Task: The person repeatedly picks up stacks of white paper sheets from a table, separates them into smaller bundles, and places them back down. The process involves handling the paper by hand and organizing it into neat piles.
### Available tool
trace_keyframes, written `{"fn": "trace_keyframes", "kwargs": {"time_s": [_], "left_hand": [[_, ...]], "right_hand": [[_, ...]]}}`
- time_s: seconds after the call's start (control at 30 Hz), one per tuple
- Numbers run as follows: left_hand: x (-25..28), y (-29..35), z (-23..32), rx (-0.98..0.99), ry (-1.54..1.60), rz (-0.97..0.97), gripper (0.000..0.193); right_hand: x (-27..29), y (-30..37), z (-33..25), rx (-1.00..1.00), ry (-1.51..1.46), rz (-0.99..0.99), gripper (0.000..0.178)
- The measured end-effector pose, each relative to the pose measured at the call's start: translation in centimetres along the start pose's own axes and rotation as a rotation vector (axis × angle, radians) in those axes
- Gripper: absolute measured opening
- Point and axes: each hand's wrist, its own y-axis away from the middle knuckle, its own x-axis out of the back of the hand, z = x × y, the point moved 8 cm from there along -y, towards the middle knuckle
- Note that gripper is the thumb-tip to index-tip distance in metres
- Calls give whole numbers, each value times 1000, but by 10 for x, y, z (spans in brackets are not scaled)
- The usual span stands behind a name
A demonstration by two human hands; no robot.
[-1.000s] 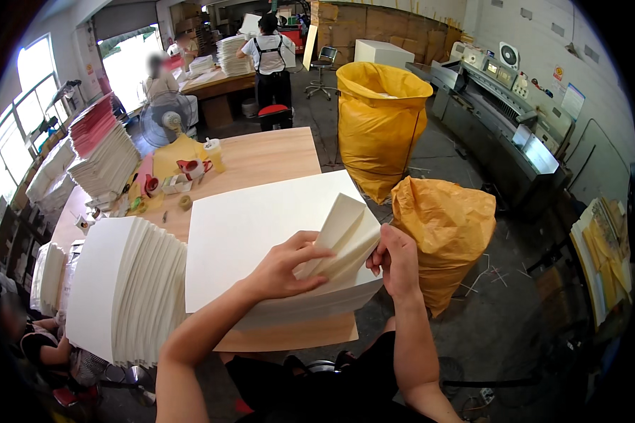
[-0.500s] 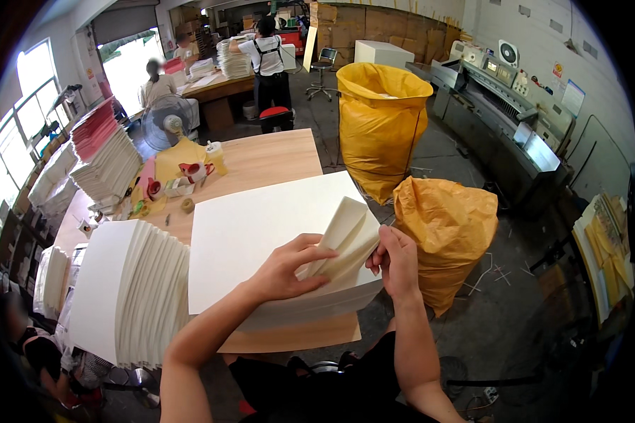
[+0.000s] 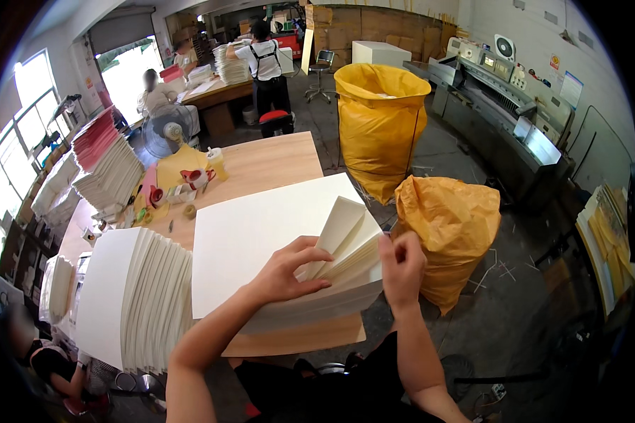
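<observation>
A thick stack of large white paper sheets [image 3: 261,233] lies on the wooden table in front of me. Its near right corner is lifted and bent back into a folded flap [image 3: 342,220], with sheet edges fanned out beneath. My left hand [image 3: 289,271] holds this flap, thumb and fingers apart around its base. Just off the fanned corner is my right hand [image 3: 402,271], its fingers curled into a pinch; whatever they hold, if anything, is hidden. To the left, another paper stack [image 3: 144,296] leans in uneven layers.
Two yellow sacks [image 3: 381,134] stand beyond the table's right side. On the table [image 3: 275,151] are tape rolls, a bottle [image 3: 216,162] and a red-topped paper pile [image 3: 106,155]. A fan [image 3: 169,130] stands behind. Other people work at the back and lower left. A long machine [image 3: 501,99] lines the right wall.
My right hand has shifted slightly right, away from the bent corner, and the sheet edges there are now fanned apart. My left hand keeps its hold on the flap.
</observation>
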Motion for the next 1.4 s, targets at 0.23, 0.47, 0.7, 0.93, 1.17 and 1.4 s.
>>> {"fn": "trace_keyframes", "kwargs": {"time_s": [0.23, 0.47, 0.7, 0.93, 1.17, 1.4], "left_hand": [[-8, -4, 15, -105, -149, -32, 64], [-14, -3, 18, -114, -369, -25, 71], [-15, -5, 6, -109, -434, -39, 52], [-13, -7, 11, 50, -400, -31, 56], [-7, -7, 9, -80, -295, 1, 45], [-4, -5, 11, -31, -202, -29, 37]], "right_hand": [[-43, 62, -5, 412, 410, -526, 35], [-50, 66, 5, 341, 405, -628, 35], [-31, 53, -1, 343, 309, -504, 22], [18, 14, 40, -12, 643, -435, 34], [-23, -3, 19, -178, -41, -244, 43], [-34, -8, 31, -275, -239, -328, 35]]}}
